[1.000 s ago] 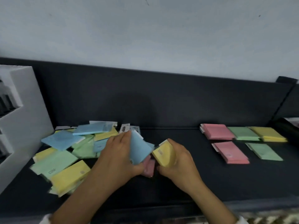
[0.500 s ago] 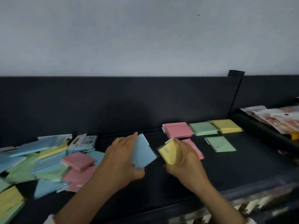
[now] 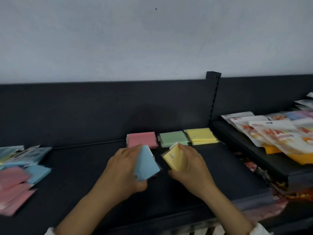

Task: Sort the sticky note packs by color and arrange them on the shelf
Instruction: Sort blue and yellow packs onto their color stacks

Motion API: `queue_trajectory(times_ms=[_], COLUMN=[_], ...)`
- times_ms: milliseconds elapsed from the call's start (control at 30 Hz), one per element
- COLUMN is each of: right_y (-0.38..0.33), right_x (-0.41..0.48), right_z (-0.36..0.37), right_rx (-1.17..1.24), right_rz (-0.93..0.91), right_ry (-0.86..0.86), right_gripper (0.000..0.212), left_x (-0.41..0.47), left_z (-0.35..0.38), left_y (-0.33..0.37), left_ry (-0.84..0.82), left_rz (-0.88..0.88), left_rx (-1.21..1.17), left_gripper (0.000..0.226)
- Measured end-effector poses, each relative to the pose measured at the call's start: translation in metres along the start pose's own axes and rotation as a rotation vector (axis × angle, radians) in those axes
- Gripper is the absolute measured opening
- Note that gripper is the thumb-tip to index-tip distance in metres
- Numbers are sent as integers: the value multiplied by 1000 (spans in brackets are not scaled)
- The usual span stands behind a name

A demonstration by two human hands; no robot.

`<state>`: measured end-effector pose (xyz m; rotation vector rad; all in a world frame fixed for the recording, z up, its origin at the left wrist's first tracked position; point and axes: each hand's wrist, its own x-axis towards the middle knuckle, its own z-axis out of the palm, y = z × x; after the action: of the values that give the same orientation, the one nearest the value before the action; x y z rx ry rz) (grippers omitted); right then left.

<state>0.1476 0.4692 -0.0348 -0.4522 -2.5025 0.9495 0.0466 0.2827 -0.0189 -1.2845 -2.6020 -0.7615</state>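
My left hand (image 3: 123, 168) grips a blue sticky note pack (image 3: 147, 162) above the middle of the dark shelf (image 3: 76, 167). Right beside it, my right hand (image 3: 189, 165) holds a yellow pack (image 3: 174, 158). Behind both hands, against the back panel, a pink stack (image 3: 142, 139), a green stack (image 3: 172, 138) and a yellow stack (image 3: 201, 135) sit in a row. At the far left lies the unsorted pile of blue packs (image 3: 36, 173) and pink packs (image 3: 12, 185). My hands hide whatever lies just in front of the stacks.
An upright post (image 3: 213, 97) divides this shelf from a lower one on the right, which holds white and orange product bags (image 3: 274, 133). The shelf's front edge (image 3: 169, 217) runs below my wrists.
My view has swung right: the unsorted pile slid to the left edge and the sorted stacks came to the centre. Both hands carried their packs rightward toward the stacks.
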Motion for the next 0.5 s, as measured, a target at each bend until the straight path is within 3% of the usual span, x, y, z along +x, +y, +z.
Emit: queue_trajectory(times_ms=[200,500], right_y=[22,30], right_x=[2,5], right_z=[-22,-23], right_rx=[13,24], right_rz=[-39,-16], right_ry=[-35,-78], right_gripper=[90,106], left_x=[7,9], left_z=[17,13], left_y=[21,13], left_ry=[-14,29], left_rz=[-42,-80], left_rx=[62,73], left_gripper=[94,95])
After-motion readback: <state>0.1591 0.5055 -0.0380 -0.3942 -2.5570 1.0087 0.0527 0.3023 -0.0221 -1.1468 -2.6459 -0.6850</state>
